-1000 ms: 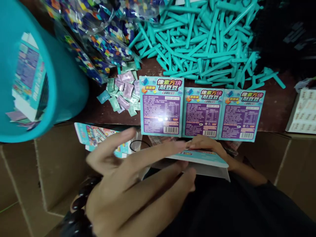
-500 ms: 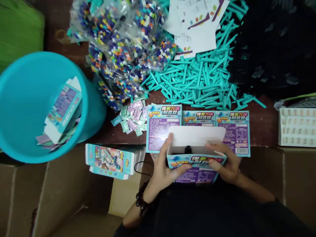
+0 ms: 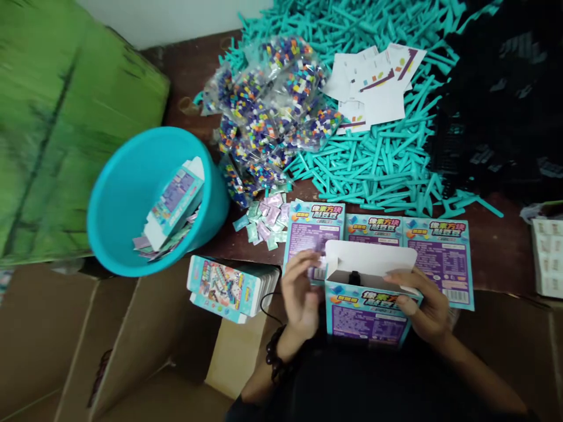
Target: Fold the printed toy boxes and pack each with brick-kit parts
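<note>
An open cardboard toy box [image 3: 369,313], teal and purple with its white flap up, stands close to my body; something black shows inside. My right hand [image 3: 424,302] grips its right side, thumb on the front and fingers inside the opening. Just left of the box, my left hand [image 3: 301,293] is off it, with thumb and fingers apart and the fingertips blurred by motion. Behind are three similar boxes: a left box [image 3: 308,231], a middle box [image 3: 373,228] and a right box [image 3: 444,252].
Small sachets [image 3: 266,220] lie beside bags of coloured bricks [image 3: 264,117]. Teal plastic hammers [image 3: 373,164] are heaped behind, with paper sheets [image 3: 382,97] on top. A teal bucket [image 3: 108,170] holds box pieces. Flattened boxes [image 3: 229,287] stand at the table edge; black parts [image 3: 497,117] lie right.
My left hand has let go of the box's left side and moved a little away from it. My right hand keeps its hold. The camera view has shifted, with more of the left side showing.
</note>
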The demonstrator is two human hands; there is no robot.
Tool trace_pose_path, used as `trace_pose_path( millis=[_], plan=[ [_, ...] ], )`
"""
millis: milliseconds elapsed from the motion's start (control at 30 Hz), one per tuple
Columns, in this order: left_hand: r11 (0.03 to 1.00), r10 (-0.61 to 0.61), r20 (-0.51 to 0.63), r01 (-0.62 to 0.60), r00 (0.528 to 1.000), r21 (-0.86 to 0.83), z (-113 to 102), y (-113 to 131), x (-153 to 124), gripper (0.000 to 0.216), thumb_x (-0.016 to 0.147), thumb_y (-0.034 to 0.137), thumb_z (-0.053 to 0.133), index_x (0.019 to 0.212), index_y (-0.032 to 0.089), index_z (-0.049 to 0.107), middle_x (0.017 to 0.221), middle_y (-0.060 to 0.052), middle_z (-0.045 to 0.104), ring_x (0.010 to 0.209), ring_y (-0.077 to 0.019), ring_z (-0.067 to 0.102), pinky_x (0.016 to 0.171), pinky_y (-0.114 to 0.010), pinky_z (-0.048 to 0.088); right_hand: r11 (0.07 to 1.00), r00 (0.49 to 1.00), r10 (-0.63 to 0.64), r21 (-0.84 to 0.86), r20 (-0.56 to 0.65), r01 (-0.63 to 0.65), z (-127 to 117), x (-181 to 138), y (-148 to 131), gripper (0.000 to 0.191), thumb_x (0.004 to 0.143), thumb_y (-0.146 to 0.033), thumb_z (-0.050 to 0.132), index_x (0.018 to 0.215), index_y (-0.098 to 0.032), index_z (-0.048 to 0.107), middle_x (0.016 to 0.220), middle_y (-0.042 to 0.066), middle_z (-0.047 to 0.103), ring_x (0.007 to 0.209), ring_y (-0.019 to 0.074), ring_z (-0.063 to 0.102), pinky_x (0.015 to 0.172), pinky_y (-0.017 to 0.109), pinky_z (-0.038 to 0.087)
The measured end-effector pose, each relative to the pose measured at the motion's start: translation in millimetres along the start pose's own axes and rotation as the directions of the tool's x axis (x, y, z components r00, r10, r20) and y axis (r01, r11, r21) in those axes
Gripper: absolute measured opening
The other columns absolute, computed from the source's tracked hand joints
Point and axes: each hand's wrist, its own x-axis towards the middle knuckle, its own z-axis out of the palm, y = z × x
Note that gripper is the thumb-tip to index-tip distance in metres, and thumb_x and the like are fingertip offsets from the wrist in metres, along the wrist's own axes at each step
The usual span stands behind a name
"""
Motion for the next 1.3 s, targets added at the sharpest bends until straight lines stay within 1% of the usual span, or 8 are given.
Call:
trace_pose_path(
  millis=[167,400,667,767,833,933,1133,1300],
  plan=[
    [0.822,-0.171,-0.382,0.346,0.908,0.453,-68,-60,48,0.023,0.1,0.037,0.054,0.114,0.02,0.061,0.112,-0.01,0.067,0.108,-0.0242,0.066,0.102,-0.042,0.052,1.0,0.999,-0.026,-0.002,-0.046,0.026,5,2,5,0.022,0.094,-0.025,0.066,0.113,-0.028,0.076,0.094,0.003,0.078,0.079,0.0221,0.073,0.065,0.032,0.059],
    [0.535,-0.273,-0.515,0.574,0.812,0.62,-115,-141,80,0.019,0.081,0.027,0.07,0.088,0.018,0.054,0.104,-0.016,0.062,0.122,-0.0386,0.055,0.113,-0.059,0.034,0.996,0.998,-0.06,0.061,-0.029,0.061,15,9,5,0.03,0.089,-0.018,0.068,0.118,-0.027,0.069,0.1,0.003,0.074,0.088,0.0209,0.073,0.075,0.029,0.06],
    [0.719,-0.051,-0.588,0.438,0.807,0.54,-88,-85,73,0.022,0.097,0.04,0.052,0.103,0.019,0.056,0.101,-0.006,0.062,0.1,-0.0232,0.062,0.096,-0.04,0.05,0.99,0.994,-0.047,0.127,-0.099,0.06,18,3,5,0.047,0.086,-0.016,0.07,0.13,-0.029,0.057,0.107,0.003,0.061,0.084,0.0166,0.067,0.068,0.024,0.059],
    [0.898,0.165,-0.445,0.053,0.88,0.437,-56,-27,65,0.018,0.092,0.036,0.069,0.101,0.021,0.066,0.092,-0.002,0.066,0.088,-0.0199,0.063,0.083,-0.035,0.052,0.987,0.997,-0.056,0.148,-0.057,0.064,18,4,7,0.049,0.087,-0.016,0.071,0.132,-0.029,0.056,0.109,0.003,0.063,0.086,0.0166,0.067,0.068,0.024,0.058],
    [0.901,0.286,-0.073,-0.242,0.956,0.36,-35,8,63,0.015,0.089,0.028,0.076,0.102,0.024,0.073,0.086,-0.001,0.069,0.085,-0.02,0.062,0.078,-0.035,0.051,0.983,0.998,-0.058,0.17,-0.038,0.064,19,5,8,0.05,0.088,-0.018,0.071,0.135,-0.03,0.056,0.111,0.003,0.065,0.089,0.0183,0.068,0.072,0.027,0.059],
    [0.823,0.393,0.342,-0.492,0.854,0.283,-14,35,63,0.033,0.086,0.036,0.082,0.117,0.028,0.073,0.086,-0.001,0.073,0.087,-0.0222,0.064,0.085,-0.041,0.05,0.977,0.997,-0.076,0.199,-0.009,0.076,19,10,8,0.053,0.09,-0.02,0.07,0.14,-0.03,0.056,0.114,0.004,0.068,0.095,0.0198,0.069,0.081,0.03,0.061],
    [0.97,0.166,0.121,-0.184,0.979,0.161,-3,15,38,0.073,0.078,0.059,0.083,0.14,0.029,0.058,0.136,-0.012,0.055,0.128,-0.0306,0.055,0.1,-0.044,0.052,0.979,0.989,-0.135,0.165,0.058,0.123,13,14,5,0.05,0.097,-0.026,0.063,0.146,-0.027,0.058,0.124,0.008,0.071,0.109,0.0222,0.07,0.092,0.032,0.06],
    [0.965,-0.026,0.26,-0.044,0.965,0.259,-14,1,-1,0.036,0.089,0.048,0.076,0.115,0.024,0.073,0.121,-0.01,0.066,0.119,-0.0276,0.062,0.097,-0.038,0.053,0.978,0.993,-0.116,0.176,0.028,0.11,16,12,10,0.049,0.105,-0.044,0.05,0.15,-0.026,0.057,0.133,0.011,0.067,0.113,0.0262,0.069,0.092,0.039,0.061]
  ],
)
